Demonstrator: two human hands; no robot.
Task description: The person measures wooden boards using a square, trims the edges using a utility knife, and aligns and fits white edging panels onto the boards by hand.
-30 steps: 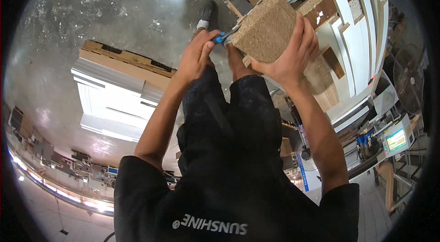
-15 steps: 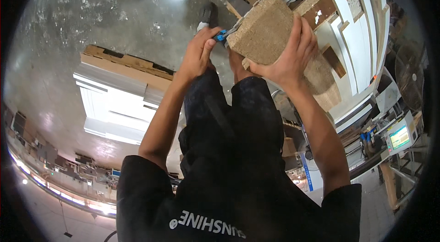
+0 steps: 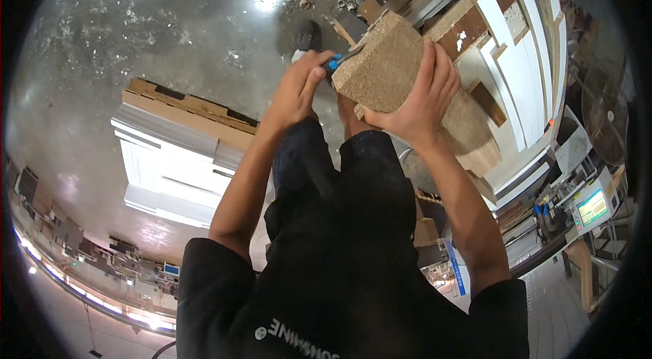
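Note:
My right hand (image 3: pixel 415 102) is clamped on a thick, tan particleboard piece (image 3: pixel 382 65), thumb at the near corner and fingers spread over its right side. In my left hand (image 3: pixel 297 87) is a blue-handled tool (image 3: pixel 334 61) with a narrow dark metal blade. That blade lies against the board's far-left edge, along which a thin, ragged strip runs. My fist hides most of the handle. More tan particleboard (image 3: pixel 470 129) shows beyond my right wrist; whether it is the same piece I cannot tell.
White and brown panels (image 3: pixel 533 63) are stacked at the right. A second stack of white boards (image 3: pixel 176 162) stands on the left. Pale scraps litter the grey floor (image 3: pixel 183 26). A machine screen (image 3: pixel 592 208) and a large fan (image 3: pixel 608 114) are at the far right.
The particleboard and both my hands sit slightly lower and further left in the picture, which has itself shifted a little. Both grips and the blade's contact with the edge stay the same.

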